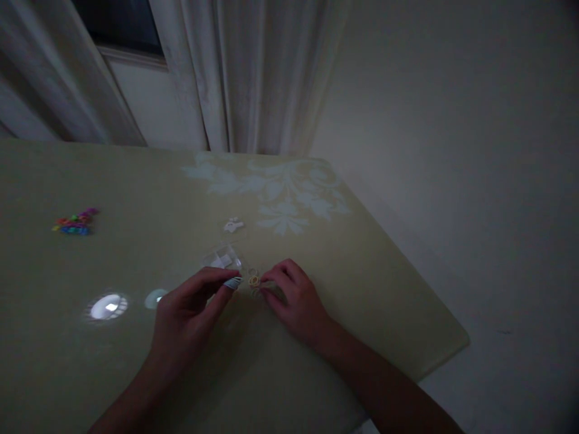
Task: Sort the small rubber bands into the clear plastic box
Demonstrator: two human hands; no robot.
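Note:
Both my hands meet over the middle of a pale green glossy table [136,193]. My left hand [190,313] pinches a small light grey-blue piece [232,282] between thumb and fingertips. My right hand [294,298] is closed in a pinch on a small yellowish ring-like item [254,280], too small to name. The two pinched things almost touch. Just behind my fingers lies a crumpled clear plastic packet [222,259] with white bits inside.
A small white piece [233,225] lies farther back near a white floral print [280,193]. A heap of bright multicoloured small pieces [76,222] sits at the far left. Curtains [244,72] hang behind the table. The table's right edge [407,253] drops to a pale floor.

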